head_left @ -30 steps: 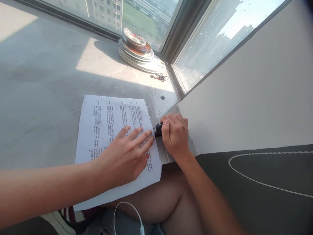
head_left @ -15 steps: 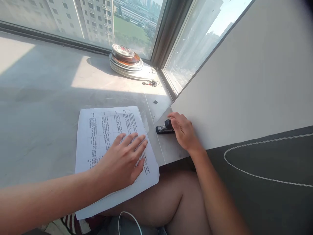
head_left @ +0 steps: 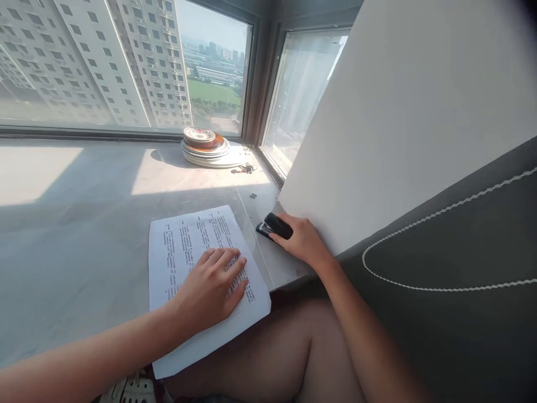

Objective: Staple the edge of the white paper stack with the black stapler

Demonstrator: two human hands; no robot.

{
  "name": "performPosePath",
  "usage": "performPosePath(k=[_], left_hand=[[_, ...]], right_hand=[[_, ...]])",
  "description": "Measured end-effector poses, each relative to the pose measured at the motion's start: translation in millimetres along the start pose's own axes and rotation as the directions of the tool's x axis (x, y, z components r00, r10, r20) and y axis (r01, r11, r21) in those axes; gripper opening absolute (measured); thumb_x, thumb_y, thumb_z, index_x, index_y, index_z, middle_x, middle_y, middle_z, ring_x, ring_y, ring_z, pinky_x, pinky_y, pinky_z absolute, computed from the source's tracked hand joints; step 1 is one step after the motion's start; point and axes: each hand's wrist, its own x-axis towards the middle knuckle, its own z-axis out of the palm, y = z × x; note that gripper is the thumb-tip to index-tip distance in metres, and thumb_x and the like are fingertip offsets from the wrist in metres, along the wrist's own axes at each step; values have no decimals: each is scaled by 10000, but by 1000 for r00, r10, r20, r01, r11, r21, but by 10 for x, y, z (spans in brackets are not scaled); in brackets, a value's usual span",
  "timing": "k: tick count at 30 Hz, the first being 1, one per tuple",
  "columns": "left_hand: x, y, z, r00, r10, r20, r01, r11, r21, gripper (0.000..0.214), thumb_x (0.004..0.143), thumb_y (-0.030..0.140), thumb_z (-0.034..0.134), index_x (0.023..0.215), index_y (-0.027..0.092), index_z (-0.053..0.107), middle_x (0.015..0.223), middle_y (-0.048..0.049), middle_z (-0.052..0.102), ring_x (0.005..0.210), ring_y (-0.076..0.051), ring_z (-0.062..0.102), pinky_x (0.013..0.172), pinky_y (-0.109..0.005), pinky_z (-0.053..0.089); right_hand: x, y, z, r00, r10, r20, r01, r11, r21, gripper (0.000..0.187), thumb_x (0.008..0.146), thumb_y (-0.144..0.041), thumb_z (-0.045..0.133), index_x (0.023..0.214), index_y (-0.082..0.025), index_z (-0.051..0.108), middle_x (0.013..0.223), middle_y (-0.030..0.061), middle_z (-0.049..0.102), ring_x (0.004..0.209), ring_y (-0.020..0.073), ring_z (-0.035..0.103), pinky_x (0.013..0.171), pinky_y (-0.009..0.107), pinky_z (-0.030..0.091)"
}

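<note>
I am observing a black stapler (head_left: pixel 277 225) at the ledge's right-hand end, just beside the printed paper (head_left: pixel 188 235) and apart from it. Its upper arm is standing raised over the base at the front, where a pale marking is showing, too small to read. The right hand (head_left: pixel 305 240) is gripping its rear, the fingers closing around the body with the thumb along the near side. I cannot tell whether the base is bearing on the ledge.

The left hand (head_left: pixel 213 285) is lying palm down on the paper, fingers slightly spread and grasping nothing that I am seeing. The paper is carrying columns of dense black print, running sideways to my view; I am not managing to read any character. Its near edge is overhanging the window ledge (head_left: pixel 104 240) above the person's bare leg (head_left: pixel 277 341).

Farther out, small dark strips (head_left: pixel 253 196) are lying beyond the stapler. A stack of plates (head_left: pixel 206 154) is standing by the window, a patterned one uppermost. A beaded cord (head_left: pixel 394 282) is hanging at right.
</note>
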Motion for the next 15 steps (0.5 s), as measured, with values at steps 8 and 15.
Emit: performPosePath(k=[8, 15], left_hand=[[282, -586, -55, 992, -8, 123, 28, 987, -161, 332, 1065, 349, 554, 1280, 231, 777, 1334, -114, 770, 1191, -333, 741, 1052, -573, 611], [383, -1008, -103, 978, 86, 189, -35, 965, -260, 380, 1084, 360, 535, 1392, 255, 731, 1468, -109, 707, 1326, -309, 692, 1156, -512, 561]], right_hand=[[35, 8, 126, 999, 37, -35, -32, 989, 148, 160, 919, -241, 762, 1074, -229, 722, 1025, 34, 789, 934, 227, 728, 828, 313, 515], [10, -1, 113, 998, 37, -52, -24, 970, 242, 406, 878, -242, 823, 1264, -262, 696, 1187, 37, 802, 1083, 250, 749, 951, 353, 556]])
